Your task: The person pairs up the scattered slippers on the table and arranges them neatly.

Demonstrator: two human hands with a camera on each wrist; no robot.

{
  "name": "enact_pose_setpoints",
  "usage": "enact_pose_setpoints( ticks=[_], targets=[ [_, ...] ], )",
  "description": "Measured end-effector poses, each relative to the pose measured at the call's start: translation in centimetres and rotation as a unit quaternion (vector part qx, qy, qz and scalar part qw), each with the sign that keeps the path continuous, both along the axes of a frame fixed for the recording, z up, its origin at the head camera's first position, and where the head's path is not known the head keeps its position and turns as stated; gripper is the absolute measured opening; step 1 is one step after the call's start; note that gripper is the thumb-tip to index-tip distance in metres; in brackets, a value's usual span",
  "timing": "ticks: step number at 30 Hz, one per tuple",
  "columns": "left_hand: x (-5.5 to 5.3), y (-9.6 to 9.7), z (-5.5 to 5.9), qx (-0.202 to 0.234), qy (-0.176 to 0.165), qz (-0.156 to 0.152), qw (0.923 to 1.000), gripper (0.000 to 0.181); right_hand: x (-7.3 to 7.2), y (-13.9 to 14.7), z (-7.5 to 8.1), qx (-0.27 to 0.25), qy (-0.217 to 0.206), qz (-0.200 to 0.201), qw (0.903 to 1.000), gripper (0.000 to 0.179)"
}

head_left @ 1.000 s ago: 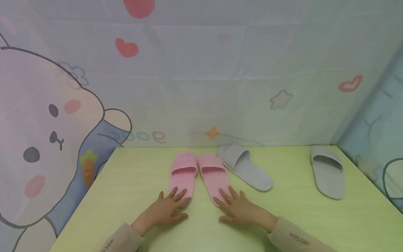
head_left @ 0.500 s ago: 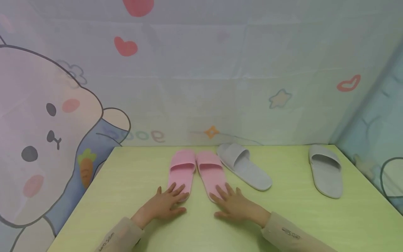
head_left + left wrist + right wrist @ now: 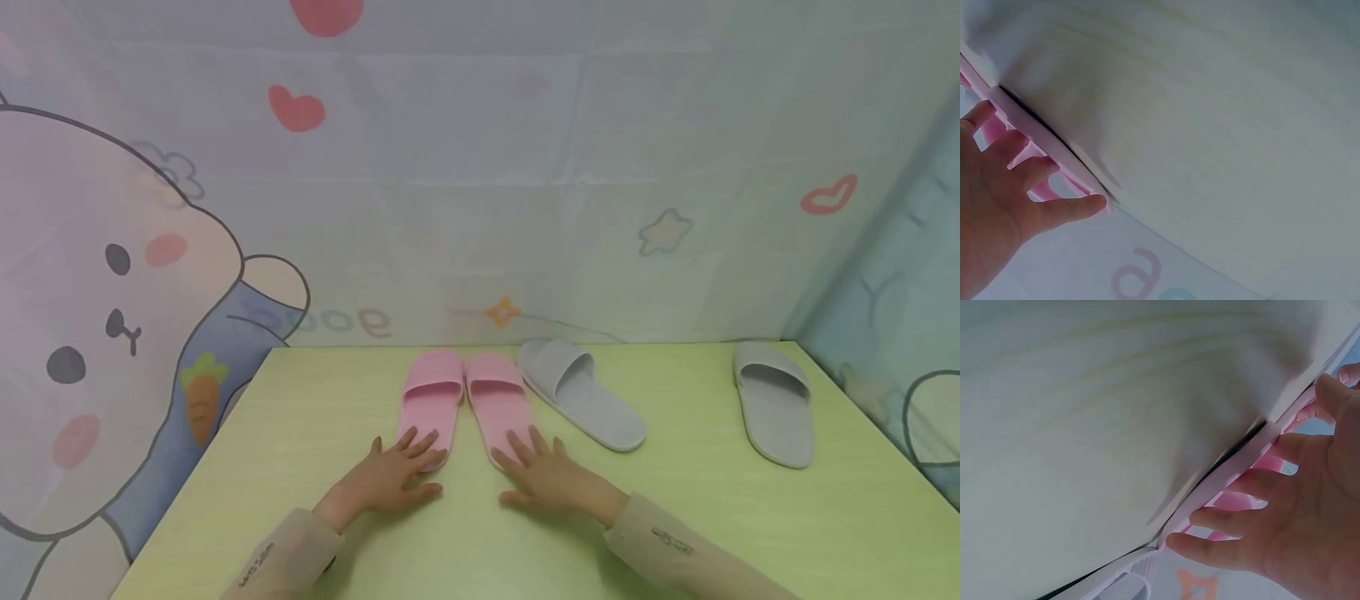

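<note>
Two pink slippers lie side by side near the back of the table, toes toward the wall and nearly touching, heels slightly apart. My left hand (image 3: 390, 479) rests its spread fingers on the heel of the left pink slipper (image 3: 429, 402). On the heel of the right pink slipper (image 3: 497, 407) lie the extended fingers of my right hand (image 3: 553, 482). In the left wrist view, the fingertips overlap the sole edge (image 3: 1047, 144). The right wrist view shows the fingers (image 3: 1216, 547) stretched along the other sole's edge, uncurled.
A grey slipper (image 3: 600, 411) lies slanted beside the right pink one, its toe by the back wall. Another grey slipper (image 3: 776, 421) sits at the far right of the yellow-green table (image 3: 300, 417). A printed cloth wall (image 3: 480, 167) rises behind the table's back edge.
Both pink slippers have slid a little toward the back wall under my hands. The right one has also shifted slightly left, along with my right hand. The grey slippers stay put.
</note>
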State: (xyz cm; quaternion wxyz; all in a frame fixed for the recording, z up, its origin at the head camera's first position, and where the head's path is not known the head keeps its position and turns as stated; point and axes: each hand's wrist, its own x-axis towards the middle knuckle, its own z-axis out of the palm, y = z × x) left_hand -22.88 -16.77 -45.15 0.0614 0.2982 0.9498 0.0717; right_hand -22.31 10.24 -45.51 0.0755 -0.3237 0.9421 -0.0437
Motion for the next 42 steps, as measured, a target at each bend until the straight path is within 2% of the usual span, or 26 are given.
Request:
enact_pose_setpoints(
  ticks=[10,23,35,42],
  targets=[
    [-0.5,0.0,0.0,0.005,-0.007,0.009,0.9999,0.054,-0.3,-1.3,0.9,-0.003,-0.023,-0.023,0.9995,0.064],
    [-1.2,0.0,0.0,0.004,-0.008,0.022,0.9997,0.054,-1.2,-2.8,0.5,0.009,-0.012,-0.048,0.9987,0.066],
    [-1.7,0.1,-0.4,0.003,0.005,0.024,0.9997,0.055,-1.5,-3.5,0.8,0.023,-0.009,-0.061,0.9978,0.068],
    [-1.7,0.3,0.0,0.002,-0.001,0.029,0.9996,0.056,-1.5,-3.8,1.0,0.029,-0.01,-0.064,0.9975,0.069]
  ],
)
